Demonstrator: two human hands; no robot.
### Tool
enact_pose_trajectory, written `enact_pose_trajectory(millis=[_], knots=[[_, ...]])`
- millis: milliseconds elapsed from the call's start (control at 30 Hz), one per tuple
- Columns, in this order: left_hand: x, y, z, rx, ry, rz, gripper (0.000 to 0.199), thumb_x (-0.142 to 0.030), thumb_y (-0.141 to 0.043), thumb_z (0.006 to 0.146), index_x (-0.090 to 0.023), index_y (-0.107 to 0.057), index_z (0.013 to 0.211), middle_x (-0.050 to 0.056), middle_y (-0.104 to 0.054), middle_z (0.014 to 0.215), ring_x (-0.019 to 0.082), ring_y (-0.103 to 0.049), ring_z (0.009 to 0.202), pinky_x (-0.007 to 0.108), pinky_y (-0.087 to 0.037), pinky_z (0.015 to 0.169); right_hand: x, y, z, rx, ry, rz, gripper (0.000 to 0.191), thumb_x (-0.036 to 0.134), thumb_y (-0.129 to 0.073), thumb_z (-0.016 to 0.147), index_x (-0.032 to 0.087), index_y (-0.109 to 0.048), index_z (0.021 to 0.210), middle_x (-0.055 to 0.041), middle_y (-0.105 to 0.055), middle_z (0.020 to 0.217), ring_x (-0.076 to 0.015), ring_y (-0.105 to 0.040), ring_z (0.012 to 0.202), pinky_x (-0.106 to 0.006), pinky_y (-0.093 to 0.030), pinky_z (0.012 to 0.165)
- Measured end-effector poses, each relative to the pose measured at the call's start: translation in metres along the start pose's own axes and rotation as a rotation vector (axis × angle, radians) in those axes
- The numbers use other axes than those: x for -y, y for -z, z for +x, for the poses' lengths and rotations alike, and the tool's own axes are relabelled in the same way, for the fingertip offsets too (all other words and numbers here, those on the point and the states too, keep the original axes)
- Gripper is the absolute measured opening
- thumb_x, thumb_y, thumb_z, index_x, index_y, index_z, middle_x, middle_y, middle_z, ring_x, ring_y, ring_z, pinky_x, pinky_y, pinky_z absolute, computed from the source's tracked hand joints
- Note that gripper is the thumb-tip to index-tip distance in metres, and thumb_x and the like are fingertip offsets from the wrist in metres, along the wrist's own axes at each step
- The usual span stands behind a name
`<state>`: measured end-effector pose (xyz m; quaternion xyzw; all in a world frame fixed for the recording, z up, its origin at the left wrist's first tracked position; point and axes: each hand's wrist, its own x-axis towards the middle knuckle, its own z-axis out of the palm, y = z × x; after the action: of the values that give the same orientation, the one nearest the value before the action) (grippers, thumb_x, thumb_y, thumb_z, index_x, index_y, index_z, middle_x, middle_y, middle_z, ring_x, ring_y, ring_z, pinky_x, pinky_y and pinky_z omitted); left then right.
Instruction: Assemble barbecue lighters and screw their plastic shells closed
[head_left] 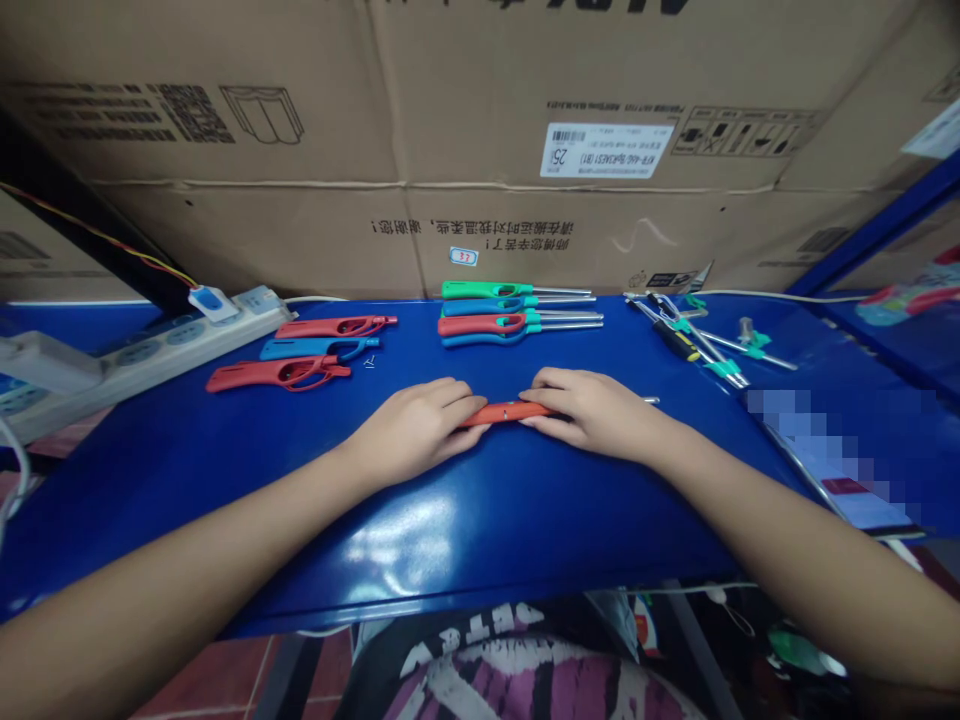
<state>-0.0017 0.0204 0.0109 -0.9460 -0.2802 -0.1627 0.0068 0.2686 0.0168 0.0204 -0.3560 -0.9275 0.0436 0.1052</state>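
Note:
Over the middle of the blue table, an orange-red lighter (504, 412) lies crosswise between my hands. My left hand (421, 425) grips its left end, fingers closed round it. My right hand (589, 412) is closed on the right part, and a metal tip sticks out beyond that hand. Behind them several assembled lighters (480, 325), green, blue and red, lie stacked with metal rods to the right. At the left are a blue handle (304, 348) and red handles (277, 374) without rods, with tiny metal bits (369, 362) beside them.
A power strip (187, 340) with plugs runs along the left. Metal rods with green parts (724, 365) and a black-yellow screwdriver (675, 340) lie back right. A partly blurred screen device (847, 485) is at the right. Cardboard (480, 130) stands behind the blue table (300, 540).

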Motion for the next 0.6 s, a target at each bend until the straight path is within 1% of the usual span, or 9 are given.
enact_pose_trajectory(millis=[100,200,333,433,533,600], knots=[[0.0031,-0.0032,-0.0003,-0.014,0.021,-0.13,0.029,-0.033,-0.046,0.105,-0.014,-0.065,0.117,0.009,-0.068,0.101,0.021,-0.064,0.094,0.032,-0.052,0.084,-0.0013,0.0011,-0.0007,-0.028,0.029,0.024,0.036,0.041,-0.044,0.105,0.016,-0.071,0.1,-0.0076,-0.068,0.095,-0.0189,-0.063,0.082,-0.03,-0.045,0.071],[0.0021,-0.0032,-0.0007,-0.01,0.038,-0.18,0.028,-0.031,-0.043,0.105,-0.013,-0.064,0.112,0.009,-0.067,0.098,0.021,-0.062,0.09,0.032,-0.051,0.081,0.0009,-0.0001,-0.0013,-0.058,0.05,-0.013,0.039,0.042,-0.042,0.105,0.017,-0.07,0.094,-0.0057,-0.067,0.087,-0.0176,-0.061,0.077,-0.029,-0.041,0.066],[0.0004,-0.0027,0.0004,-0.016,0.079,-0.159,0.028,-0.032,-0.042,0.105,-0.014,-0.063,0.108,0.009,-0.067,0.098,0.022,-0.061,0.087,0.033,-0.049,0.078,0.0031,-0.0014,-0.0013,-0.07,-0.017,0.01,0.036,0.044,-0.046,0.104,0.018,-0.07,0.094,-0.0049,-0.07,0.091,-0.0165,-0.063,0.076,-0.028,-0.04,0.064],[0.0019,-0.0025,0.0026,-0.023,0.122,-0.175,0.031,-0.035,-0.04,0.105,-0.014,-0.063,0.105,0.009,-0.066,0.096,0.022,-0.061,0.085,0.033,-0.049,0.076,-0.0001,0.0015,-0.0019,-0.111,-0.096,0.049,0.03,0.044,-0.053,0.101,0.02,-0.07,0.1,-0.0048,-0.074,0.096,-0.0182,-0.067,0.083,-0.028,-0.043,0.067],[0.0039,-0.0023,0.0042,-0.022,0.184,-0.302,0.036,-0.038,-0.036,0.107,-0.015,-0.064,0.101,0.006,-0.065,0.09,0.02,-0.062,0.083,0.031,-0.05,0.075,-0.0043,0.0063,-0.0038,-0.139,-0.155,0.037,0.023,0.038,-0.057,0.1,0.021,-0.07,0.107,-0.0051,-0.076,0.103,-0.0215,-0.07,0.092,-0.03,-0.045,0.073],[0.0046,-0.0024,0.0043,-0.024,0.201,-0.391,0.036,-0.038,-0.035,0.107,-0.016,-0.064,0.103,0.005,-0.066,0.092,0.019,-0.064,0.085,0.031,-0.05,0.078,-0.0049,0.0083,-0.0048,-0.121,-0.171,0.011,0.023,0.039,-0.056,0.1,0.022,-0.07,0.105,-0.0049,-0.077,0.101,-0.0225,-0.071,0.09,-0.031,-0.045,0.072]])
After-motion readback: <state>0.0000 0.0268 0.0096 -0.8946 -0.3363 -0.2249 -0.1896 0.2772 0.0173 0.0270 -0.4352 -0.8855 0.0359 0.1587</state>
